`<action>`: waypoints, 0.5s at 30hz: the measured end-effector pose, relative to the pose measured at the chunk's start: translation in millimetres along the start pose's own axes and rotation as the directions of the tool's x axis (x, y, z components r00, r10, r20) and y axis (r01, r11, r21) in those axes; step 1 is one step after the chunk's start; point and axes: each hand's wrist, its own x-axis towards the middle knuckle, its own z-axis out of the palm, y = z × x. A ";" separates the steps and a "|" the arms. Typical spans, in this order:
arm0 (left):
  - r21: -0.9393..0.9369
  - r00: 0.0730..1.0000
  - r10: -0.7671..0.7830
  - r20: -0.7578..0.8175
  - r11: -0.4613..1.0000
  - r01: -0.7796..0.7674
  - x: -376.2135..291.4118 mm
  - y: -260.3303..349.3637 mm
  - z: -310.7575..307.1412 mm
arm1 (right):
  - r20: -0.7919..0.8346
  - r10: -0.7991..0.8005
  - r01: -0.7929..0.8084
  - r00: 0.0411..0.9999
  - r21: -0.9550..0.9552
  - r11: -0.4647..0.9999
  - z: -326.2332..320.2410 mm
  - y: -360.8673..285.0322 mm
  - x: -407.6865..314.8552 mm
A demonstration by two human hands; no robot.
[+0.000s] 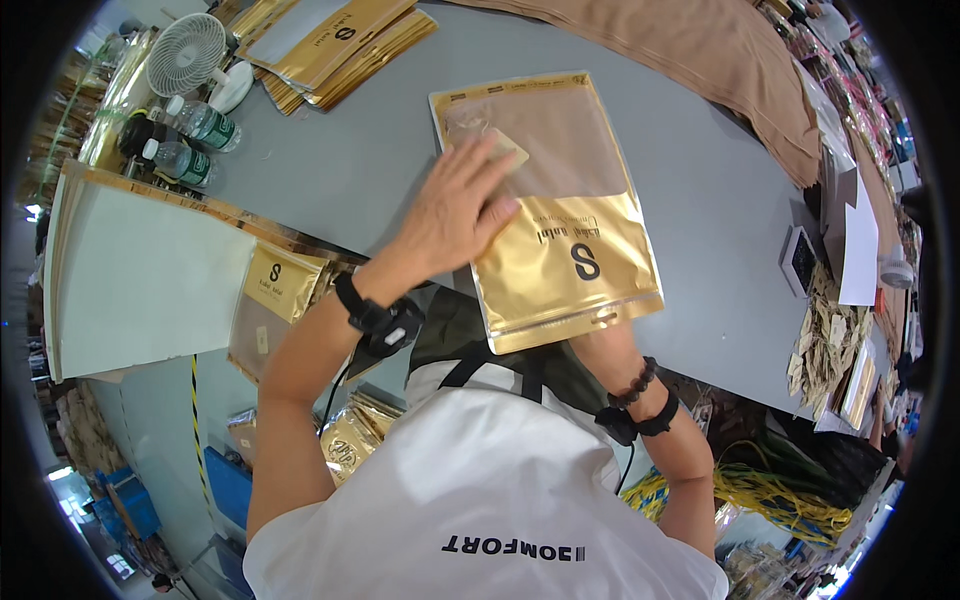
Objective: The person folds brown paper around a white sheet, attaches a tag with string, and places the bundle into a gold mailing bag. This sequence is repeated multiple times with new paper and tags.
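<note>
A gold zip pouch with a clear window lies before me, its lower end over the table's near edge. Folded brown fabric shows through the window, and the gold part bears printed writing. My left hand is spread over the pouch's left side, palm down and slightly blurred. Beside its fingertips is a small cream tag; whether it is inside or on top of the window I cannot tell. My right hand reaches beneath the pouch's zip end, with its fingers hidden.
Gold pouches are stacked at the table's far left, near a white fan and water bottles. Brown fabric covers the far right. Cream tags lie at the right edge. A filled pouch is low at left.
</note>
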 end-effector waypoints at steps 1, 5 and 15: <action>0.017 0.996 0.090 -0.012 0.996 -0.090 -10.3 11.7 0.9 | 0.004 -0.031 0.031 1.000 -0.089 0.996 4.4 0.3 1.8; -0.087 0.985 0.076 0.154 0.994 -0.063 -31.2 32.1 4.3 | -0.014 -0.006 0.005 1.000 -0.111 0.994 27.7 1.7 31.8; -0.012 0.954 0.095 0.284 0.995 -0.096 -46.0 14.6 -21.3 | 0.022 0.200 -0.197 0.980 0.298 0.934 -77.8 -31.6 -24.5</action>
